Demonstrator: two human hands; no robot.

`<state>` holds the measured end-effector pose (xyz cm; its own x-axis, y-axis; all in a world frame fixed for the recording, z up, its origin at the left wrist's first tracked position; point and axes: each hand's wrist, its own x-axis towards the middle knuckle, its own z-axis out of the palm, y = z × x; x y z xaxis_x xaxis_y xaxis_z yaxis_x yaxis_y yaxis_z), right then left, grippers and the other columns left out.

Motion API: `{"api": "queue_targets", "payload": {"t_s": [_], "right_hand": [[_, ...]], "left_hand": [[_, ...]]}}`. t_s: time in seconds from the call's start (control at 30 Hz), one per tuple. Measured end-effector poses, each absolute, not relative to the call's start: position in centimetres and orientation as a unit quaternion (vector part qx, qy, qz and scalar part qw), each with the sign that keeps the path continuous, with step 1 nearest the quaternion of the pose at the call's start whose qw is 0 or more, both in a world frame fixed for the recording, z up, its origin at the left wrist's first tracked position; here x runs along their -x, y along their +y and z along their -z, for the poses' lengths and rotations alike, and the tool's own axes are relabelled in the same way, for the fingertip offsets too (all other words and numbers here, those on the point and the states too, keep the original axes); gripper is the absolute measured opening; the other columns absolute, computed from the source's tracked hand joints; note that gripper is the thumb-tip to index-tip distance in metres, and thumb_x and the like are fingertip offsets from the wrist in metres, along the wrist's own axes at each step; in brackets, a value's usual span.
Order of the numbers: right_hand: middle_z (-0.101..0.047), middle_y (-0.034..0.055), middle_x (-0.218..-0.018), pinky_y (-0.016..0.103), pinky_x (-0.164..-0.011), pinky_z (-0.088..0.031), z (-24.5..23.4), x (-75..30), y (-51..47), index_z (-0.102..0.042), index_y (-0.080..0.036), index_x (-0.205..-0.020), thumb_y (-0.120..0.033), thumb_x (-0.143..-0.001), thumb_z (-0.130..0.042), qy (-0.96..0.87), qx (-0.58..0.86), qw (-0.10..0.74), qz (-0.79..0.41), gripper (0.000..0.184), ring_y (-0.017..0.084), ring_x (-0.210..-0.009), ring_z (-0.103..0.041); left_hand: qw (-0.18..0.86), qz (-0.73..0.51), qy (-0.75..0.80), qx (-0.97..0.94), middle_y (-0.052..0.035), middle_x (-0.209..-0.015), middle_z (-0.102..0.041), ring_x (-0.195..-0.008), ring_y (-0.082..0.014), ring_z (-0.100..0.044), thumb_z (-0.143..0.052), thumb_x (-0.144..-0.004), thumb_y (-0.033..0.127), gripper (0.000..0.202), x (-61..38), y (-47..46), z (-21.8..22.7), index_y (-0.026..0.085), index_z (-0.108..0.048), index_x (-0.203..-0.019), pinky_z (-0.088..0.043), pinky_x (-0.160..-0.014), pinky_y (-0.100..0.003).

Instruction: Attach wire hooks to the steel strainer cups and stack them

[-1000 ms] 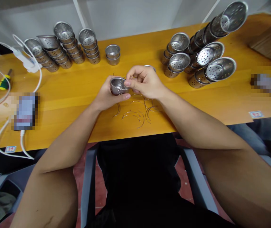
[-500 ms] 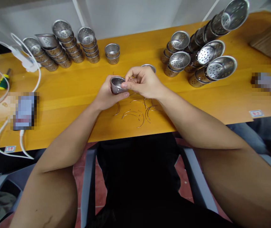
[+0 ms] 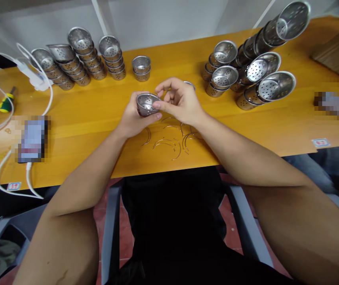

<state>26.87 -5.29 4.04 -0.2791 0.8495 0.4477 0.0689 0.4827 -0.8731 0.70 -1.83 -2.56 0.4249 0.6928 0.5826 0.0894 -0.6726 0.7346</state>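
A small perforated metal cup (image 3: 146,103) is held above the table, its mouth tipped toward me. My left hand (image 3: 132,120) wraps round its left side and base, the thumb lying along the near side. At the right rim, my right hand (image 3: 179,101) has its thumb tip on the cup and its fingers curled close behind the edge. Whether a thin wire is also between those fingers cannot be made out. Below the hands, several thin curved wires (image 3: 166,143) lie loose on the yellow table (image 3: 134,162). Another cup (image 3: 189,84) is mostly hidden behind my right hand.
Stacks of perforated cups stand back left (image 3: 111,57), with a short stack (image 3: 141,68) beside them. More stacks (image 3: 264,87) lean at the right. A phone (image 3: 33,138) with a white cable, a screwdriver (image 3: 6,102) and a cardboard box (image 3: 338,49) lie toward the sides.
The cup has shifted slightly left and up in my left hand. My right index finger has lifted and spread a little from the thumb at the rim. The wires lie as before.
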Motion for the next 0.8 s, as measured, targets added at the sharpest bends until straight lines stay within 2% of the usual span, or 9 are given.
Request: {"api": "queue_targets", "payload": {"t_s": [0.13,0.2,0.33,0.43,0.6,0.73,0.8], "right_hand": [[-0.082,0.0137,-0.136,0.048,-0.094,-0.076,-4.1,-27.1,-5.6,-0.089,-0.032,-0.132,-0.105,-0.109,-0.084,-0.748,0.322,0.500,-0.296,0.076,0.031,-0.110,-0.078],[-0.082,0.0143,-0.140,0.051,-0.100,-0.077,-4.2,-27.3,-5.8,-0.091,-0.032,-0.134,-0.105,-0.113,-0.077,-0.768,0.315,0.488,-0.272,0.077,0.032,-0.116,-0.080],[-0.082,0.0138,-0.147,0.055,-0.105,-0.078,-4.0,-27.6,-5.8,-0.092,-0.033,-0.139,-0.103,-0.115,-0.077,-0.800,0.306,0.454,-0.244,0.076,0.033,-0.118,-0.080],[-0.081,0.0153,-0.156,0.060,-0.114,-0.077,-3.7,-27.7,-5.8,-0.093,-0.032,-0.145,-0.098,-0.119,-0.074,-0.819,0.290,0.440,-0.228,0.073,0.037,-0.131,-0.082],[-0.077,0.0172,-0.167,0.070,-0.131,-0.071,-3.2,-27.5,-5.9,-0.092,-0.034,-0.155,-0.089,-0.122,-0.078,-0.835,0.281,0.414,-0.227,0.067,0.045,-0.155,-0.076],[-0.076,0.0174,-0.169,0.074,-0.136,-0.068,-3.1,-27.4,-6.0,-0.090,-0.033,-0.158,-0.085,-0.122,-0.080,-0.838,0.283,0.408,-0.227,0.064,0.047,-0.160,-0.074],[-0.076,0.0183,-0.170,0.074,-0.139,-0.065,-3.2,-27.3,-6.0,-0.087,-0.032,-0.163,-0.085,-0.120,-0.082,-0.835,0.281,0.416,-0.226,0.069,0.047,-0.161,-0.073]], "left_hand": [[0.325,-0.486,0.261,-0.768,-0.0071,-0.151,-0.082,-0.136,-0.0300,-0.089,-0.108,-0.101,0.086,0.095,-0.5,-0.9,2.7,0.034,-0.060,-0.165,-0.078,-0.117,-0.051],[0.333,-0.492,0.266,-0.759,-0.0070,-0.152,-0.082,-0.134,-0.0293,-0.087,-0.107,-0.098,0.091,0.098,-0.6,-1.0,2.5,0.036,-0.059,-0.164,-0.079,-0.115,-0.053],[0.348,-0.478,0.283,-0.755,-0.0051,-0.151,-0.082,-0.140,-0.0299,-0.082,-0.109,-0.096,0.091,0.101,-0.8,-1.9,1.5,0.041,-0.056,-0.166,-0.078,-0.121,-0.057],[0.357,-0.470,0.288,-0.754,-0.0063,-0.148,-0.080,-0.149,-0.0328,-0.079,-0.108,-0.099,0.089,0.101,-0.8,-2.5,1.0,0.039,-0.055,-0.169,-0.074,-0.126,-0.056],[0.373,-0.491,0.258,-0.744,-0.0069,-0.150,-0.077,-0.142,-0.0314,-0.082,-0.111,-0.095,0.088,0.103,-0.8,-2.6,1.1,0.038,-0.058,-0.167,-0.072,-0.122,-0.052],[0.385,-0.484,0.246,-0.746,-0.0081,-0.149,-0.077,-0.146,-0.0340,-0.083,-0.111,-0.095,0.088,0.104,-0.9,-2.3,1.2,0.037,-0.057,-0.167,-0.072,-0.127,-0.055],[0.380,-0.485,0.233,-0.752,-0.0090,-0.149,-0.078,-0.144,-0.0350,-0.085,-0.110,-0.094,0.092,0.107,-1.1,-2.1,1.4,0.034,-0.056,-0.167,-0.075,-0.124,-0.055]]}}
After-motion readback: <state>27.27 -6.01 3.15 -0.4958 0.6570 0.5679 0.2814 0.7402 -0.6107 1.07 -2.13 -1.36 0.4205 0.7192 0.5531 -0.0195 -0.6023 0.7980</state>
